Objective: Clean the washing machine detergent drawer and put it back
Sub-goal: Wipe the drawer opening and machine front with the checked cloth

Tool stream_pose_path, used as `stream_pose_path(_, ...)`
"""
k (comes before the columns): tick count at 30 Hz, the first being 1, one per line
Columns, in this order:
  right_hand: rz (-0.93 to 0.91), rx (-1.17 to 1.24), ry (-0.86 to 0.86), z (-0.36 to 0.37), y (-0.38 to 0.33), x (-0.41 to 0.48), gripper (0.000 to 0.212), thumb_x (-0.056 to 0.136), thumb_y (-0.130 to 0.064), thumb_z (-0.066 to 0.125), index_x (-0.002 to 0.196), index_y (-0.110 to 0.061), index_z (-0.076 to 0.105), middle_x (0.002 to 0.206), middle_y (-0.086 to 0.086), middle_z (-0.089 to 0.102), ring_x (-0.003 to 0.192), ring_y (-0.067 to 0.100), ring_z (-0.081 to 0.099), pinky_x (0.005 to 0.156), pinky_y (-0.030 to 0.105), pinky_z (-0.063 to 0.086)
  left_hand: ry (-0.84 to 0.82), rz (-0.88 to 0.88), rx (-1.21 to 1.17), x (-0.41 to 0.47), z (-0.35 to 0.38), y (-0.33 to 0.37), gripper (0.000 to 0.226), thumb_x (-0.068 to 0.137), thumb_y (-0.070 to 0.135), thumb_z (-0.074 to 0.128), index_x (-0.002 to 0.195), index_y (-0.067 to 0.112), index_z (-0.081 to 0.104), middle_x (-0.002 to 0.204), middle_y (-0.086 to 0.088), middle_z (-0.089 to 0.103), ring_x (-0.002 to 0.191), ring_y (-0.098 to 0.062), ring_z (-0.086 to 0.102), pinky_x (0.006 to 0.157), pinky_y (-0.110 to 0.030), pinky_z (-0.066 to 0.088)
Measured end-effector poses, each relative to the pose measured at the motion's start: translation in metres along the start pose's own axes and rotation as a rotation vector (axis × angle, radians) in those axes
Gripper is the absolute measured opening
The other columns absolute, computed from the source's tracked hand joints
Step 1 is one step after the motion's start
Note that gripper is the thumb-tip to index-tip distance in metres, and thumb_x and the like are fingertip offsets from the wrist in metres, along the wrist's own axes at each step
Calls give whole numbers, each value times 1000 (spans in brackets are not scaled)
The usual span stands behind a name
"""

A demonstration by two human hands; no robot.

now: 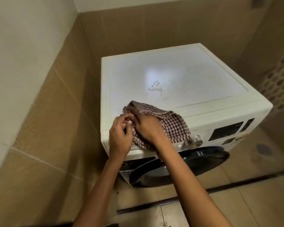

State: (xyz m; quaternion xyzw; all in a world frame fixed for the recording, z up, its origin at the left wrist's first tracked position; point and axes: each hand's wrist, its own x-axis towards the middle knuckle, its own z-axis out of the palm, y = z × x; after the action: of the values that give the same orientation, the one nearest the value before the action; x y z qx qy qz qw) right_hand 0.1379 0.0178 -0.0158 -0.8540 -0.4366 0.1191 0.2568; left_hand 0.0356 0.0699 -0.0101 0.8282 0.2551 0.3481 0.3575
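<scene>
Your left hand (120, 136) pinches the edge of the checked cloth (170, 123). Your right hand (147, 126), touching it, curls into the folds, probably to bunch the cloth into a pad for wiping. The detergent drawer (106, 145) sits just under your left hand, seemingly pushed into the washing machine (170, 76).
</scene>
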Motion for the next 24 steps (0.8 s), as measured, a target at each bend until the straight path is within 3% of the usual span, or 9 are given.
stream_pose_path(2, 45, 582, 68, -27, 3, -6, 51, 91, 4, 39, 139, -13, 36, 132, 15, 53, 123, 26, 50, 105, 35, 40, -145, -35, 101, -5, 7, 9, 28, 96, 15, 45, 119, 7, 59, 121, -9, 59, 112, -20, 55, 89, -12, 36)
stream_pose_path(4, 140, 810, 153, -36, 15, -17, 48, 92, 11, 36, 136, -7, 38, 138, 12, 47, 130, 20, 42, 112, 32, 33, -243, -82, 254, -10, 16, 19, 47, 98, 35, 39, 135, 8, 45, 138, -10, 48, 127, -23, 45, 103, -25, 35)
stream_pose_path(8, 229, 270, 330, -45, 31, -30, 44, 91, 0, 44, 131, -17, 51, 139, 3, 47, 127, 17, 45, 111, 32, 30, -386, -147, 710, -4, 20, 21, 57, 100, 39, 28, 149, 12, 15, 157, -7, 14, 146, -26, 7, 119, -41, 6)
stream_pose_path(12, 293, -63, 371, -42, 5, -32, 49, 86, 2, 49, 129, -20, 53, 145, 10, 38, 138, 27, 31, 117, 43, 19, -310, -259, 973, 15, -1, 16, 57, 96, 21, 43, 148, 19, 22, 159, -8, -2, 145, -31, -13, 111, -57, -9)
stream_pose_path(14, 147, -8, 339, -34, -14, -30, 48, 85, 4, 48, 128, -17, 55, 141, 9, 44, 131, 25, 40, 111, 38, 31, -165, -207, 868, 21, -6, 18, 58, 90, 7, 52, 143, 18, 34, 158, -12, 7, 145, -32, -6, 114, -52, -4)
stream_pose_path(16, 40, 65, 243, -22, -24, -27, 39, 91, -5, 45, 128, -15, 55, 136, 6, 50, 123, 23, 49, 104, 37, 41, -73, -98, 563, 22, -2, 21, 54, 85, -7, 49, 135, 12, 47, 150, -14, 31, 143, -30, 20, 115, -36, 18)
stream_pose_path(18, -38, -50, 103, -1, -23, -26, 42, 99, -25, 33, 140, -21, 40, 146, 4, 39, 134, 24, 36, 113, 42, 28, 15, -104, 280, 22, 1, 21, 42, 86, -8, 44, 122, 8, 59, 131, -12, 53, 124, -24, 48, 98, -22, 35)
stream_pose_path(20, -121, -291, 21, 18, -16, -27, 53, 97, -39, 19, 148, -27, 19, 154, 0, 24, 143, 28, 19, 117, 46, 13, 163, -151, 130, 22, 0, 17, 30, 89, -4, 45, 110, 5, 65, 116, -12, 63, 108, -24, 58, 86, -19, 38)
stream_pose_path(24, -230, -459, 189, 27, 14, -30, 57, 94, -46, 14, 139, -26, 42, 145, 1, 42, 134, 27, 39, 109, 46, 29, 133, -61, 45, 12, 7, -1, 23, 88, -3, 51, 103, 4, 67, 104, -10, 67, 98, -19, 61, 84, -22, 43)
